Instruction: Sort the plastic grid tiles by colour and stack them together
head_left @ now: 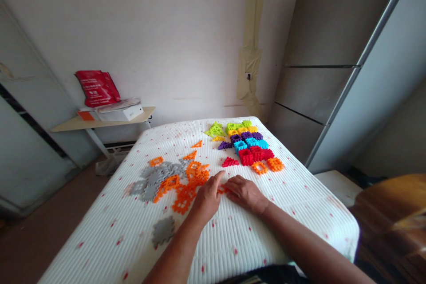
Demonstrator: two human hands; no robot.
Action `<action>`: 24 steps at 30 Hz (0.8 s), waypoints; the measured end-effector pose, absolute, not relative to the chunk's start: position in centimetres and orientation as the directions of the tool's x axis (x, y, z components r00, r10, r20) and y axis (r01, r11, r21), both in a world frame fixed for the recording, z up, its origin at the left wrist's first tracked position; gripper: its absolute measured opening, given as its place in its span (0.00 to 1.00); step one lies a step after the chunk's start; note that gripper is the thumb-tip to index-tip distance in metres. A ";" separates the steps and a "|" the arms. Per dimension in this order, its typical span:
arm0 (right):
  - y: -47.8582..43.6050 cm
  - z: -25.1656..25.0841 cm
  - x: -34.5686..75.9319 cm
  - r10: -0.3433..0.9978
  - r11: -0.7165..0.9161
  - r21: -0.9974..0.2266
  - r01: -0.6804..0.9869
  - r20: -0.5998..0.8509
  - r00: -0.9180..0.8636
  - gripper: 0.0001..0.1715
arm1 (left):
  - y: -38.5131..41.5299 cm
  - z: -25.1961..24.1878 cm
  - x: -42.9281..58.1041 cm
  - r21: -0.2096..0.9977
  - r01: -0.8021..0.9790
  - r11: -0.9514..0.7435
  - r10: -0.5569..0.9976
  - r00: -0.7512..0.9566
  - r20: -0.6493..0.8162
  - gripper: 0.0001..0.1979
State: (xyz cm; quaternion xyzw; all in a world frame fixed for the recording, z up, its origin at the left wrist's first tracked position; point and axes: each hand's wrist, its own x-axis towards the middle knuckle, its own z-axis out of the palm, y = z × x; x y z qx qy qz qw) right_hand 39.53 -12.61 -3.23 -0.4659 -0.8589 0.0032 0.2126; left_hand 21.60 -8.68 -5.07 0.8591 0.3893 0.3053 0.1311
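Note:
Small orange interlocking toy tiles (222,190) show in the gap between my two hands, low over the quilted cover. My left hand (208,195) holds the orange piece from the left, its index finger raised and its other fingers partly hidden. My right hand (246,193) is closed over the right side, fingers bent, covering most of the piece. Left of my hands lies a loose heap of orange tiles (186,193) and grey tiles (155,176). One grey square tile (163,231) lies apart, nearer to me.
Stacked tiles in rows stand at the right back: red (256,154), light blue (250,143), purple, yellow and green (234,127). Two orange stacks (275,164) sit beside them. A fridge (316,66) rises at right; a side table (103,124) holds a red bag (96,88).

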 end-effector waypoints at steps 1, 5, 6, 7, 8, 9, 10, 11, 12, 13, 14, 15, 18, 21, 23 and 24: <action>-12.5 -3.2 39.3 0.810 0.553 -0.198 0.809 0.355 -0.467 0.12 | -8.6 -5.2 21.6 0.498 0.564 -0.659 0.752 0.497 0.432 0.36; -12.1 -3.7 39.0 0.814 0.537 -0.165 0.827 0.359 -0.456 0.12 | -8.4 -5.6 21.6 0.594 0.487 -0.640 0.767 0.447 0.460 0.38; -12.0 -3.8 39.0 0.807 0.544 -0.157 0.824 0.364 -0.464 0.13 | -8.4 -5.6 21.6 0.592 0.482 -0.646 0.762 0.445 0.470 0.38; -12.0 -3.9 39.0 0.800 0.554 -0.153 0.819 0.370 -0.472 0.13 | -8.4 -5.6 21.6 0.577 0.484 -0.658 0.753 0.447 0.484 0.37; -11.9 -4.0 39.0 0.795 0.560 -0.158 0.813 0.377 -0.475 0.14 | -8.4 -5.5 21.5 0.551 0.493 -0.674 0.739 0.453 0.499 0.36; -11.9 -4.0 39.1 0.795 0.561 -0.171 0.810 0.384 -0.470 0.15 | -8.5 -5.4 21.4 0.520 0.505 -0.689 0.724 0.461 0.513 0.36; -11.8 -4.1 39.3 0.803 0.550 -0.192 0.813 0.391 -0.451 0.16 | -8.5 -5.3 21.4 0.492 0.517 -0.701 0.712 0.468 0.524 0.36; -11.8 -4.1 39.5 0.819 0.523 -0.219 0.824 0.396 -0.415 0.16 | -8.5 -5.2 21.3 0.470 0.530 -0.706 0.706 0.468 0.531 0.36; -11.7 -4.0 39.7 0.843 0.481 -0.249 0.841 0.396 -0.365 0.17 | -8.6 -5.1 21.3 0.458 0.543 -0.704 0.706 0.464 0.535 0.37; -11.6 -4.0 39.9 0.870 0.425 -0.277 0.862 0.389 -0.303 0.18 | -8.6 -5.0 21.2 0.453 0.556 -0.697 0.711 0.457 0.534 0.37; -11.5 -4.0 40.2 0.897 0.355 -0.299 0.886 0.375 -0.233 0.18 | -8.6 -4.9 21.1 0.453 0.567 -0.688 0.719 0.450 0.529 0.37; -11.4 -3.9 40.4 0.921 0.276 -0.309 0.910 0.357 -0.158 0.18 | -8.6 -4.8 21.1 0.453 0.578 -0.679 0.727 0.446 0.522 0.37; -11.3 -3.6 40.9 0.953 0.043 -0.293 0.955 0.300 0.049 0.13 | -8.6 -4.6 21.1 0.436 0.596 -0.674 0.734 0.472 0.488 0.35; -11.4 -3.4 41.1 0.949 -0.052 -0.287 0.957 0.283 0.137 0.12 | -8.7 -4.4 21.1 0.417 0.611 -0.673 0.734 0.477 0.484 0.34; -11.6 -3.3 41.0 0.944 0.009 -0.287 0.958 0.318 0.086 0.11 | -8.8 -4.4 21.1 0.415 0.625 -0.661 0.741 0.458 0.492 0.32; -11.6 -3.4 40.9 0.939 0.061 -0.276 0.959 0.341 0.038 0.09 | -8.8 -4.3 21.1 0.414 0.633 -0.654 0.746 0.447 0.494 0.32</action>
